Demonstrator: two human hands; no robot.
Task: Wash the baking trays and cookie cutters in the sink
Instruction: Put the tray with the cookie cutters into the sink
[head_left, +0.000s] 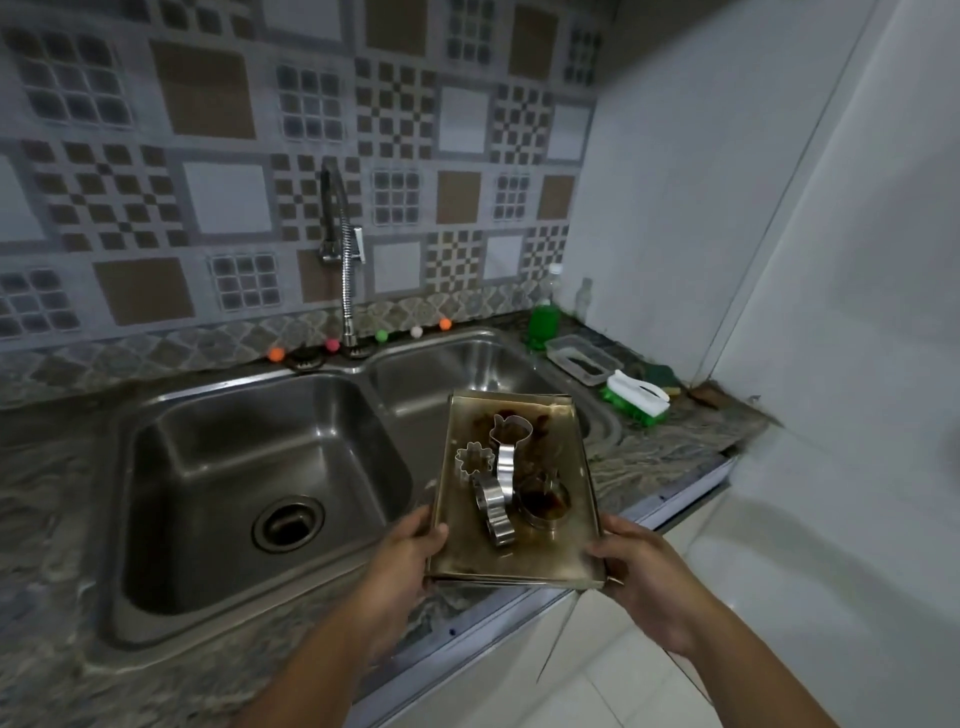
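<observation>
Above the front edge of the right basin (467, 364), a person holds a stack of baking trays (467, 540) level, with the cookie cutters (496, 512) lying loose on the top tray among dark baked-on patches. The left hand (410, 556) grips the near corner at 7 o'clock of the tray, thumb curled over the rim; the right hand (644, 571) grips the corner at 5 o'clock the same way. Each grip is closed round the tray edge.

Judging by this, the step in hand is bringing the dirty load to the sink (249, 467); no washing has begun, since the tap (343, 249), at 11 o'clock from the trays, shows no water. The next move likely calls for lowering the stack into a basin without tipping it, as the cutters could slide off.

On the surface at 1 o'clock stand a bottle of green liquid (544, 312), a clear tub (582, 358) and a white scrubbing brush (636, 397). No brand, label or writing is readable anywhere.
</observation>
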